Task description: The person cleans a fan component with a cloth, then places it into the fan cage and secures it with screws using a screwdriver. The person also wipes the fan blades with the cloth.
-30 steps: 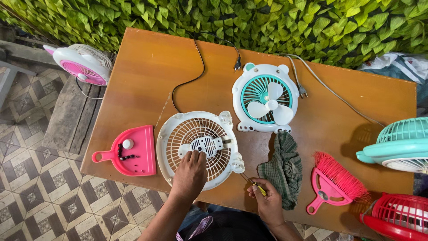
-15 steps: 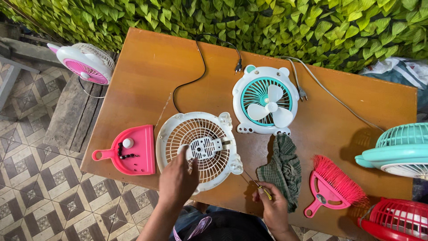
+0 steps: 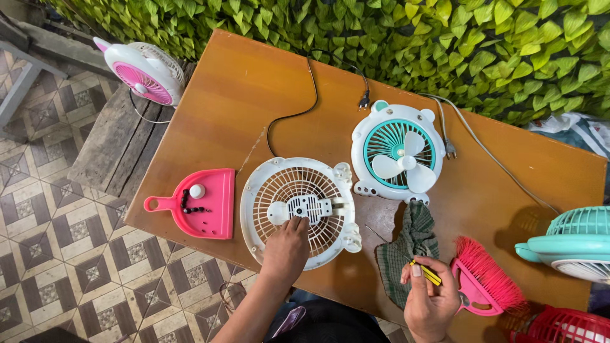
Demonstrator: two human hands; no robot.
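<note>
My left hand (image 3: pixel 287 248) rests fingertips-down on the round white plastic fan grille (image 3: pixel 298 209), pressing it flat—best kept firm. My right hand (image 3: pixel 431 298) pinches a thin yellow-handled screwdriver (image 3: pixel 406 259)—hold it upright.

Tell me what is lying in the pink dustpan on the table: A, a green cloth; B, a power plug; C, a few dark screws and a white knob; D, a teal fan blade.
C: the pink dustpan holds small dark screws and a white knob, while the green cloth lies on the table by the right hand.
</note>
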